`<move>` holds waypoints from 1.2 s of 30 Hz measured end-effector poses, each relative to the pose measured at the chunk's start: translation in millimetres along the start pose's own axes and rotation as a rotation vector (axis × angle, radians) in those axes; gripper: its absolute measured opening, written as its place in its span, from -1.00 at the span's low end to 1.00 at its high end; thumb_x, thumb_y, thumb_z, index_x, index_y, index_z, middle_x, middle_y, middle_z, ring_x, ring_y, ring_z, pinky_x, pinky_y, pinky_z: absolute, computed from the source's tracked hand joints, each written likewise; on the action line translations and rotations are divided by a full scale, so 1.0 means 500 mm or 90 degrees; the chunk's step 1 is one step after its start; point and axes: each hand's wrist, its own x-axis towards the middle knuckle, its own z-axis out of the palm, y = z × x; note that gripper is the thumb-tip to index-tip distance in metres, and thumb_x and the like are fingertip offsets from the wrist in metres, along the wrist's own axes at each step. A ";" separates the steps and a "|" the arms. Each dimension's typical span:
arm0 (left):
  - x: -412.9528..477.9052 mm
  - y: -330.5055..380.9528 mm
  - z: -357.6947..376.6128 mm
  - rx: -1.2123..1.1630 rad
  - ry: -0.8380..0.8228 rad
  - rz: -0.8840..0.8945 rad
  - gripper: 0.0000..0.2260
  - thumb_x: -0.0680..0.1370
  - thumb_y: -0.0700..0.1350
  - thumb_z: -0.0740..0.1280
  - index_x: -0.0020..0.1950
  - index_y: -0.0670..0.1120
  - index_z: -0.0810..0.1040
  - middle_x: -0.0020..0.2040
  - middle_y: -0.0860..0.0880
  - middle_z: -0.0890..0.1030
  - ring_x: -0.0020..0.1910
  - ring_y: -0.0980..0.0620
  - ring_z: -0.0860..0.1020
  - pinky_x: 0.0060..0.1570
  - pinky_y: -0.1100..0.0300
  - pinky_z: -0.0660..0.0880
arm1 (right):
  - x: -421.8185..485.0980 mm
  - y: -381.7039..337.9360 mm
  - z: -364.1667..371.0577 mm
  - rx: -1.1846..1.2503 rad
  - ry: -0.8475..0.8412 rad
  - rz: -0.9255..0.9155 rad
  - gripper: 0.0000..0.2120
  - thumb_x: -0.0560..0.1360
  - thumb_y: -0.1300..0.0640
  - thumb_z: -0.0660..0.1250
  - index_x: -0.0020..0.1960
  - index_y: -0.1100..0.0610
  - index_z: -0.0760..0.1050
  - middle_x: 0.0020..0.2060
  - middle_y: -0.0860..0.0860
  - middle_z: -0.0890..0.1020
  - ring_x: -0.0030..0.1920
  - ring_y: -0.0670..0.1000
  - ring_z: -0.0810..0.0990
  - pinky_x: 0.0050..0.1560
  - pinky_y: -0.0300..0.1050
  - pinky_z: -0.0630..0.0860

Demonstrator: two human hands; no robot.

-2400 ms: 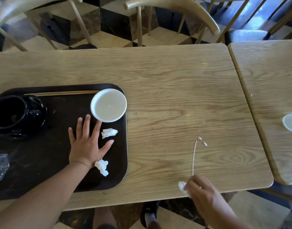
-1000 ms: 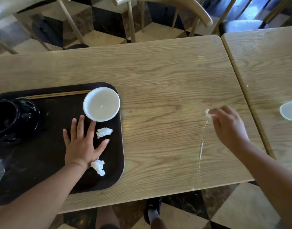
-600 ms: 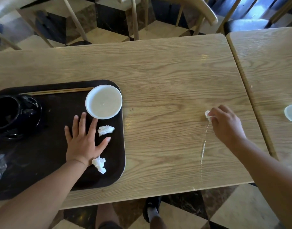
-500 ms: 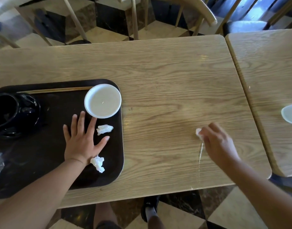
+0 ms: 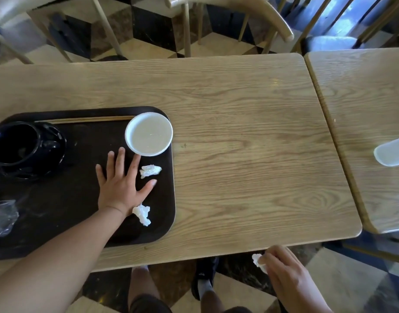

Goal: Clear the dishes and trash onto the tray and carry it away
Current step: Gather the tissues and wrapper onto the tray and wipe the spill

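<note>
The tray (image 5: 164,222) sat at the table's (image 5: 250,154) left end, already holding the white dish (image 5: 149,133), black pot (image 5: 24,147), chopsticks (image 5: 88,119) and two tissue wads (image 5: 150,170). I kept my left hand (image 5: 120,184) flat and open on it, I judged to steady it. My right hand (image 5: 284,274), just off the near edge, pinched a crumpled tissue (image 5: 257,259) bound for the tray.

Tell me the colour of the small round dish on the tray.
White. The dish sits at the far right corner of the dark brown tray, clearest in the head view.
</note>
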 end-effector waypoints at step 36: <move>-0.117 -0.350 -0.103 0.023 -0.219 0.162 -0.26 0.48 0.32 0.17 0.59 0.05 0.10 0.62 -0.07 0.04 0.58 -0.12 0.03 0.47 -0.18 0.17 | 0.466 -0.413 0.216 -0.068 0.006 0.054 -0.76 0.34 0.36 0.51 -0.13 0.11 0.52 -0.13 -0.02 0.54 -0.16 0.08 0.54 -0.27 -0.12 0.53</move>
